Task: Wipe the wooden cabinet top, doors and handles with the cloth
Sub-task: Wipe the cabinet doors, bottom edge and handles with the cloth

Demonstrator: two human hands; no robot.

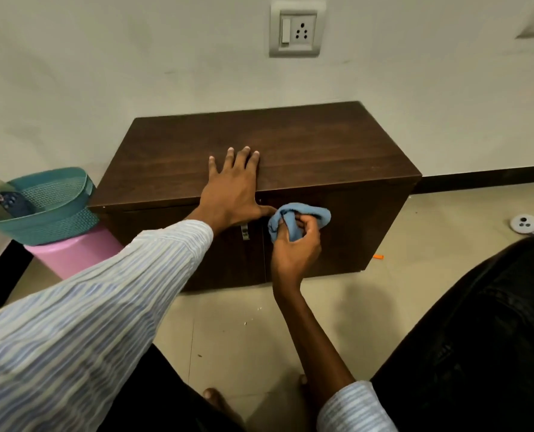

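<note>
A low dark wooden cabinet (306, 145) stands against the wall, both doors closed. My left hand (231, 188) lies flat on the front edge of its top, fingers spread, thumb hooked over the edge. My right hand (293, 244) grips a bunched blue cloth (303, 215) against the upper left part of the right door (337, 232), close to my left thumb. A metal handle (244, 231) shows on the left door (228, 257), just below my left wrist. Any handle on the right door is hidden behind the cloth and hand.
A teal basket (47, 210) holding a phone (11, 204) rests on a pink stool (72, 257) left of the cabinet. A white round object (526, 224) and a small orange piece (378, 257) lie on the tiled floor at right. My dark-trousered knee (477, 338) fills the lower right.
</note>
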